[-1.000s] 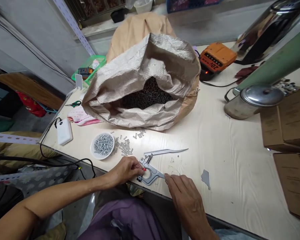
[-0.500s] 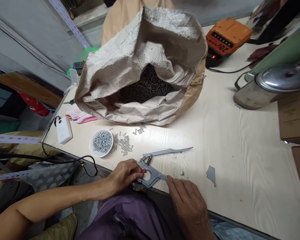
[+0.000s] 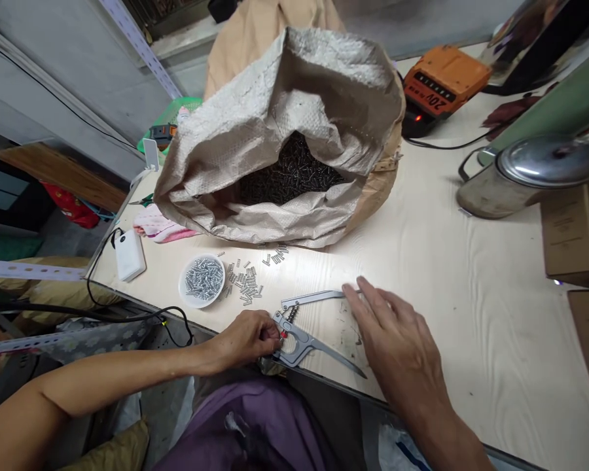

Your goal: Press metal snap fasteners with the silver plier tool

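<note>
A grey spring-loaded hand tool [image 3: 297, 343] lies spread at the table's front edge, its two long tapering arms pointing right. A dark coil spring [image 3: 293, 313] sits between the arms near their joined end. My left hand [image 3: 252, 337] is closed in a pinch at that end, beside a small red part; the exact grip is hidden by the fingers. My right hand [image 3: 400, 347] has its fingers stretched out, with the fingertips over the tip of the upper arm. Left of the tool, a white bowl [image 3: 181, 292] holds many small metal springs, and loose springs [image 3: 248, 286] lie beside it.
A large open sack [image 3: 226, 85] of dark springs stands behind. An orange 20V battery [image 3: 446, 75] on a charger and a metal jug [image 3: 500, 186] are at the right. At the left lie a white power bank [image 3: 129, 255], a pink cloth [image 3: 161, 226] and a black cable.
My right hand has left the lower arm of the tool and moved up to the tip of the upper arm. My left hand stays at the joined end.
</note>
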Motion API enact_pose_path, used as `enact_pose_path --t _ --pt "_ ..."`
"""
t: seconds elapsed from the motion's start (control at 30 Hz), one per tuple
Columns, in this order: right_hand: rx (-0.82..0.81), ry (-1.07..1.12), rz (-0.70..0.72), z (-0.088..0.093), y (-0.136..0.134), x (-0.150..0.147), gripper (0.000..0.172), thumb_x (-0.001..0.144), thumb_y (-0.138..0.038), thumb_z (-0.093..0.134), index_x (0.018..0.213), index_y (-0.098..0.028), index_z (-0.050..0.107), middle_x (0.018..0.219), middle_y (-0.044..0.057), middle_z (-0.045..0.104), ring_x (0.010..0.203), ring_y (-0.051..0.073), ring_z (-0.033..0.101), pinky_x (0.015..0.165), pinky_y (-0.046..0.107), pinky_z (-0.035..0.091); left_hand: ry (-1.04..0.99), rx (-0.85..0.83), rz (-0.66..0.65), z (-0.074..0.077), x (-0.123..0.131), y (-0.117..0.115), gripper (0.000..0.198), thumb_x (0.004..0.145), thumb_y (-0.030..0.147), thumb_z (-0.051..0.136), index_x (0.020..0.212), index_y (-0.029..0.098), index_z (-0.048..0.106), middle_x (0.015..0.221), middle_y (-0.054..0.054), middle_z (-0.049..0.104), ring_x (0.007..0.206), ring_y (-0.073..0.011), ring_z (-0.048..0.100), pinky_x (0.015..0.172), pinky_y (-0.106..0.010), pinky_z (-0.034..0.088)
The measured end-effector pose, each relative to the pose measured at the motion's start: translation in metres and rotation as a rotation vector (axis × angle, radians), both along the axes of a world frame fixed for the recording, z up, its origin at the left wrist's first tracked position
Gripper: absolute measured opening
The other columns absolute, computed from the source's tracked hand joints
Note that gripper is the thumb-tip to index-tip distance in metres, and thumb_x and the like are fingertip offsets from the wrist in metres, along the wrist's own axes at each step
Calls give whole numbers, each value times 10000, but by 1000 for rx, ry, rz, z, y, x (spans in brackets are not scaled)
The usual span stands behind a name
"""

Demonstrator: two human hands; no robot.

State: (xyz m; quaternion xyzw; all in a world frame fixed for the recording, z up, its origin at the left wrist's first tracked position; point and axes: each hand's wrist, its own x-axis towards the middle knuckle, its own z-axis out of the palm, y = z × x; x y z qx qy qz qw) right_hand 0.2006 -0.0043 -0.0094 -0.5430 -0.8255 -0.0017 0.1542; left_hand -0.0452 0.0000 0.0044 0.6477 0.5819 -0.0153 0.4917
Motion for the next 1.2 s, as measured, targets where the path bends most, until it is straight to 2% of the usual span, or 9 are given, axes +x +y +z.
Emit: enact_pose_path --t 0.2,0.33,0.43,0.53,0.83,0.93,1.03,1.13,1.2 --pt "-15 -79 53 -6 30 4 374 801 -40 387 1091 -176 581 964 92 633 913 216 480 754 345 378 36 -74 2 6 6 3 120 698 187 543 657 122 635 610 26 581 516 -73 477 503 -171 347" --pt "-35 -27 84 -9 27 6 276 865 -221 423 1089 -195 583 963 78 627 907 211 471 735 331 377 22 -71 24 7 6 1 146 710 215 533 645 120 623 566 31 552 510 -74 468 491 -172 342" --pt "-71 -11 143 -7 17 10 548 820 -564 441 1208 -183 511 1117 115 584 1029 260 446 786 384 388 5 -67 33 5 4 -1 160 713 232 526 637 120 610 561 31 542 517 -75 469 481 -166 337" --pt "-89 -50 180 -4 6 14 790 695 -717 481 1252 -157 470 1164 137 559 1041 291 441 788 411 391 -6 -81 30 3 3 -2 164 712 234 518 632 117 599 538 36 516 493 -71 459 459 -165 319" --pt "-55 -72 136 1 -12 3 485 782 -418 562 1177 -140 511 1001 103 605 922 234 499 763 365 381 26 -25 -36 1 1 -1 215 766 261 526 620 116 588 487 50 457 465 -65 412 470 -180 305" --pt "-46 -74 124 2 -21 -3 362 832 -306 498 1139 -117 526 935 98 607 828 207 505 735 348 390 84 147 -127 6 0 -8 250 838 299 503 682 130 601 630 7 548 573 -100 495 540 -204 377" --pt "-44 -86 92 4 -30 -9 328 845 -264 475 1132 -113 525 911 101 602 795 203 500 714 341 398 115 493 -272 9 10 -15 228 884 357 482 907 164 600 938 -69 605 862 -183 555 725 -280 453" --pt "-42 -101 57 5 -36 -14 333 816 -240 534 1119 -103 524 889 96 597 783 204 504 700 332 405 96 739 -486 3 31 -12 462 828 440 562 1183 160 472 1262 -148 501 1206 -280 406 941 -397 397" --pt "-35 -109 37 5 -37 -16 352 796 -230 568 1125 -116 519 891 92 596 783 204 512 691 328 409 101 785 -584 -2 45 -5 604 807 440 591 1280 136 373 1335 -167 440 1286 -299 318 1002 -425 340"
